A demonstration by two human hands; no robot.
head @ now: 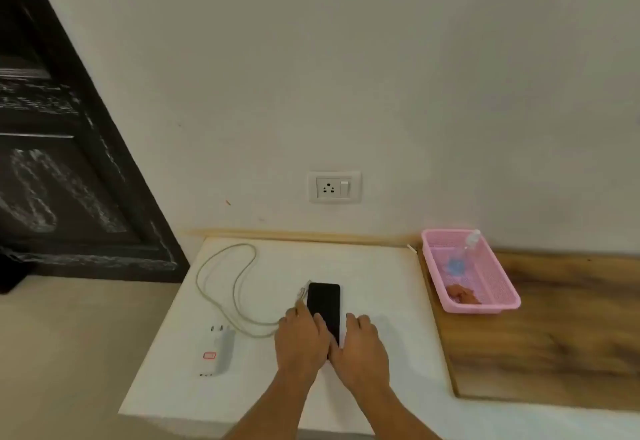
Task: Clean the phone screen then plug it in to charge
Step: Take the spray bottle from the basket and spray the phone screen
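Observation:
A black phone (323, 303) lies screen up on the white table (377, 284), its near end covered by my hands. My left hand (301, 341) rests on the phone's left side with fingers stretched forward, close to the cable's plug end (302, 292). On the phone's right edge lies my right hand (360, 349), fingers relaxed. The white cable (235, 284) loops left and back. A white charger adapter (218, 349) lies to the left. A wall socket with a switch (334, 187) sits above the table.
A pink basket (498, 296) at the right holds a clear spray bottle (469, 245) and an orange cloth (462, 294). It stands on a wooden surface (554, 335). A dark carved door (52, 162) is at the left.

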